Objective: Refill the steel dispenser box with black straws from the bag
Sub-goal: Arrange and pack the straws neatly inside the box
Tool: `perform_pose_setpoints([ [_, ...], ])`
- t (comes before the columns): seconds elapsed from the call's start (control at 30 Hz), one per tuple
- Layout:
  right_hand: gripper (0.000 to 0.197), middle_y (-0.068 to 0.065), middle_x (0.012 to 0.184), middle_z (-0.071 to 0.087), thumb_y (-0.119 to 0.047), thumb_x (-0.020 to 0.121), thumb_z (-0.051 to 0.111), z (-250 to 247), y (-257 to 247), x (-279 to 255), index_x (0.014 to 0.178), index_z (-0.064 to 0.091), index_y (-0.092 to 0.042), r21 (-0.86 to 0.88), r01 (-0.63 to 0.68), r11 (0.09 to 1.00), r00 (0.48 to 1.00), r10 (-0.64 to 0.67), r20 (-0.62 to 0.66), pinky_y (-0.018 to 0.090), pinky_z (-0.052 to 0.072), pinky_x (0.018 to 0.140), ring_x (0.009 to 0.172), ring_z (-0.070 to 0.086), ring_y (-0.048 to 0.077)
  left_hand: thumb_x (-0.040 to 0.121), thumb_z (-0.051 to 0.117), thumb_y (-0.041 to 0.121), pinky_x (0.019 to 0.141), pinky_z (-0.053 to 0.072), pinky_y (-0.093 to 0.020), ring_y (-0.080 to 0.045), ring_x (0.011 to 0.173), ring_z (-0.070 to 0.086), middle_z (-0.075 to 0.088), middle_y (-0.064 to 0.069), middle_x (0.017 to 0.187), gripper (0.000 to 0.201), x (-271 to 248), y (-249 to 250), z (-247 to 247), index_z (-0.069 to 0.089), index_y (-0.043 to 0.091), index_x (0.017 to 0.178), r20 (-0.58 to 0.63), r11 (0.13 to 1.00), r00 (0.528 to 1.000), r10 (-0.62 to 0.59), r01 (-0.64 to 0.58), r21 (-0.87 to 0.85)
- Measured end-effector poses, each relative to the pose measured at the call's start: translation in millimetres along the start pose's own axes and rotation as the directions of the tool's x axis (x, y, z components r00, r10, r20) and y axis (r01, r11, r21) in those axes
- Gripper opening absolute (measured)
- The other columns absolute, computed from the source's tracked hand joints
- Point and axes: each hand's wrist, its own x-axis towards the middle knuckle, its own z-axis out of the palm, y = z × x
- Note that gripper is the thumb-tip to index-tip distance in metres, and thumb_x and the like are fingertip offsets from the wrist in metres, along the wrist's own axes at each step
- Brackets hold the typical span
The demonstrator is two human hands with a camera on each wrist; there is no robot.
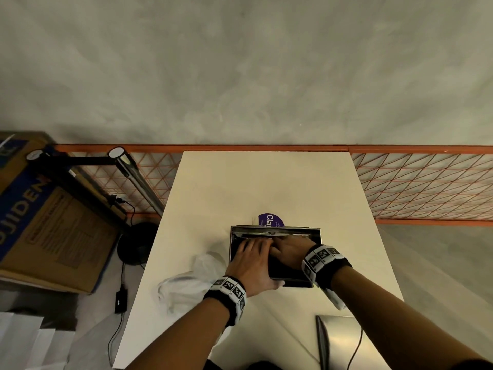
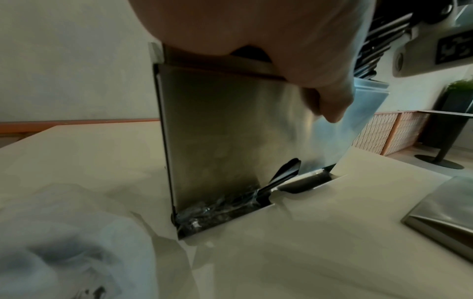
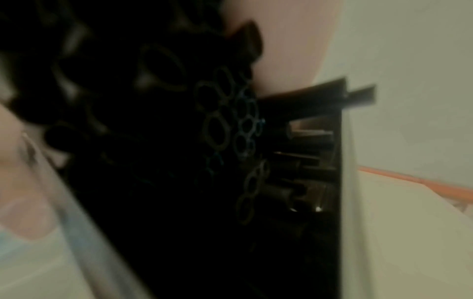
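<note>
The steel dispenser box (image 1: 231, 245) stands open-topped mid-table; its side wall (image 2: 217, 141) fills the left wrist view. My left hand (image 1: 250, 259) lies flat over the opening, fingers straight on the black straws (image 1: 289, 272), thumb (image 2: 332, 105) down the front wall. My right hand (image 1: 290, 251) reaches in from the right and grips a bundle of straws (image 3: 230, 131), whose open ends show close in the right wrist view. A pale plastic sheet (image 2: 358, 125) hangs from that bundle. More straws (image 2: 217, 212) show in the slot at the box's foot. A crumpled clear bag (image 1: 186, 284) (image 2: 64, 232) lies left of the box.
The box's steel lid (image 1: 341, 340) (image 2: 442, 212) lies at the front right of the white table (image 1: 240, 182). A purple label (image 1: 270, 219) lies just behind the box. A desk lamp (image 1: 128, 166) and a cardboard carton (image 1: 40, 209) stand off to the left; an orange mesh fence (image 1: 426, 182) runs behind.
</note>
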Motion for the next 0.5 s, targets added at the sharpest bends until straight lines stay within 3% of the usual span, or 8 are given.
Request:
perform_pose_setpoints([
  [0.07,0.105,0.013,0.130,0.060,-0.084,0.072,-0.014,6.0,9.0,5.9,0.130,0.051,-0.025,-0.004,0.022,1.000,0.999,-0.022,0.023,0.050,0.047,0.096,0.115,0.059,0.037,0.061,0.068,0.077,0.122,0.023,-0.038,-0.019,0.137,0.043,0.050,0.004,0.143,0.103,2.5,-0.6,-0.6,0.036,0.022,0.143,0.040,1.000,0.999,-0.015,0.015,-0.016],
  [0.13,0.117,0.010,0.137,0.055,-0.090,0.063,-0.020,5.7,15.1,3.2,0.135,0.048,-0.029,-0.005,0.032,0.999,0.998,-0.032,0.047,0.050,0.044,0.100,0.123,0.054,0.034,0.060,0.069,0.078,0.123,0.022,-0.039,-0.020,0.139,0.040,0.047,0.004,0.147,0.110,6.4,-2.0,-3.0,0.031,0.024,0.147,0.084,1.000,0.996,-0.022,0.023,-0.016],
  [0.2,0.101,0.007,0.145,0.049,-0.085,0.072,-0.010,-2.6,15.3,-9.9,0.140,0.045,-0.033,0.008,0.010,1.000,0.998,-0.010,0.060,0.046,0.040,0.104,0.130,0.049,0.030,0.060,0.069,0.081,0.123,0.022,-0.042,-0.023,0.141,0.038,0.045,0.002,0.150,0.113,12.8,-3.4,-6.5,0.028,0.027,0.151,0.169,0.999,0.985,-0.032,0.034,-0.004],
  [0.27,0.066,0.008,0.147,0.047,-0.064,0.094,0.012,-10.4,14.5,-22.5,0.140,0.044,-0.029,0.067,-0.030,0.997,0.999,0.027,0.036,0.043,0.038,0.106,0.132,0.047,0.030,0.059,0.069,0.084,0.123,0.023,-0.046,-0.026,0.142,0.038,0.044,-0.002,0.151,0.115,21.4,-5.3,-9.7,0.027,0.029,0.152,0.265,0.999,0.963,-0.044,0.044,0.004],
  [0.33,0.044,0.011,0.144,0.050,-0.039,0.106,0.025,-15.1,14.5,-32.7,0.138,0.047,-0.020,0.113,-0.049,0.992,0.998,0.052,-0.025,0.041,0.039,0.104,0.130,0.049,0.030,0.056,0.067,0.088,0.124,0.022,-0.048,-0.029,0.145,0.035,0.042,-0.005,0.154,0.119,29.8,-8.1,-11.8,0.024,0.032,0.153,0.334,0.998,0.941,-0.057,0.061,0.001],
  [0.4,0.039,0.012,0.142,0.051,-0.028,0.107,0.028,-12.9,15.6,-39.6,0.140,0.045,-0.015,0.195,-0.061,0.979,0.987,0.089,-0.136,0.041,0.042,0.101,0.127,0.050,0.032,0.053,0.064,0.093,0.124,0.021,-0.049,-0.030,0.149,0.031,0.038,-0.006,0.158,0.126,37.0,-10.8,-13.2,0.021,0.033,0.155,0.389,0.997,0.919,-0.065,0.074,-0.007],
  [0.5,0.039,0.013,0.134,0.057,-0.027,0.106,0.032,-2.3,18.5,-44.6,0.136,0.051,-0.010,0.355,-0.073,0.932,0.952,0.172,-0.253,0.041,0.042,0.101,0.122,0.052,0.032,0.047,0.063,0.097,0.122,0.029,-0.049,-0.030,0.147,0.036,0.040,-0.006,0.158,0.132,47.1,-13.4,-18.3,0.023,0.034,0.156,0.444,0.997,0.894,-0.062,0.079,-0.022],
])
